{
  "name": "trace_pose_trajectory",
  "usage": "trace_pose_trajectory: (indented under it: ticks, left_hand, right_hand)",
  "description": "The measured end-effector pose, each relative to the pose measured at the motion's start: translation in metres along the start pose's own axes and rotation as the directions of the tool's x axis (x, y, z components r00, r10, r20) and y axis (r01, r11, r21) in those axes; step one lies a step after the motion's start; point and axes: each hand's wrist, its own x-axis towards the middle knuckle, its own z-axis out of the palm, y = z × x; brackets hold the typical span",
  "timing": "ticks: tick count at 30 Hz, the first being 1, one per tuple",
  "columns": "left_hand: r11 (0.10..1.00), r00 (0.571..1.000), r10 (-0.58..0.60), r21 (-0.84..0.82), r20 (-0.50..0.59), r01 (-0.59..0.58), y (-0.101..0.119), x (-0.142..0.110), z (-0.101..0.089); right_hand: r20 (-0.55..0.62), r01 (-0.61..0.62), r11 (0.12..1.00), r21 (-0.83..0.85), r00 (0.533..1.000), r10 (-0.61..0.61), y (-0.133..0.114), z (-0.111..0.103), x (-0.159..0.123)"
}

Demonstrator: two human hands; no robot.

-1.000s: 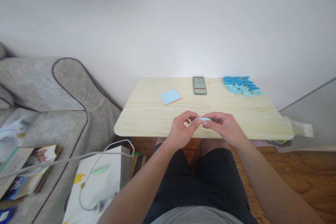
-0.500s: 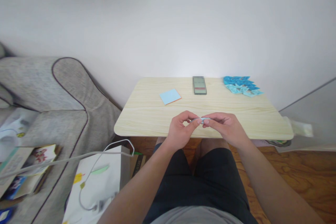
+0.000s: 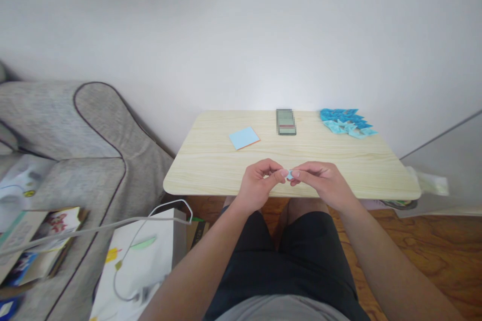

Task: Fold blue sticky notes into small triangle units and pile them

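Between my fingertips, over the front edge of the table, is a small light blue piece of folded paper (image 3: 289, 175), mostly covered by my thumbs. My left hand (image 3: 261, 180) pinches it from the left side. From the right, my right hand (image 3: 320, 179) grips it between thumb and fingers. Farther back on the left lies a stack of square light blue paper (image 3: 244, 138) with an orange edge showing below. Several folded paper pieces (image 3: 346, 123), dark blue and pale blue, lie in rows at the back right.
A phone-like device (image 3: 286, 122), blurred out, lies at the back middle of the wooden table (image 3: 203, 170). To the left are a grey sofa (image 3: 86, 175) and a white box (image 3: 146, 241) with a cable across it. The wall stands directly behind the table.
Both hands stay in nearly the same place. The fingers have shifted slightly on the paper, and less of it shows to the left of my left thumb.
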Motion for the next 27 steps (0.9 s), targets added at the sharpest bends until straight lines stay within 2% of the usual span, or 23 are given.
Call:
trace_pose_trajectory:
  ticks: [6, 12, 18, 27]
  left_hand:
    - [0.998, 0.999, -0.048, -0.028, -0.015, 0.047, -0.004, 0.003, 0.0]
    - [0.997, 0.997, -0.071, 0.023, -0.024, 0.072, -0.012, 0.008, -0.002]
    - [0.99, 0.99, -0.142, 0.025, -0.02, 0.142, -0.026, 0.014, -0.002]
    - [0.985, 0.984, -0.174, 0.005, -0.022, 0.174, -0.046, 0.024, 0.0]
  right_hand:
    - [-0.033, -0.051, 0.997, 0.065, 0.998, 0.053, 0.005, 0.007, 0.003]
    - [0.033, -0.167, 0.983, 0.082, 0.986, 0.165, 0.015, 0.003, 0.007]
    - [-0.005, -0.134, 0.991, 0.0, 0.991, 0.134, 0.035, 0.0, 0.012]
    - [0.048, -0.209, 0.964, 0.162, 0.978, 0.204, 0.061, -0.003, 0.022]
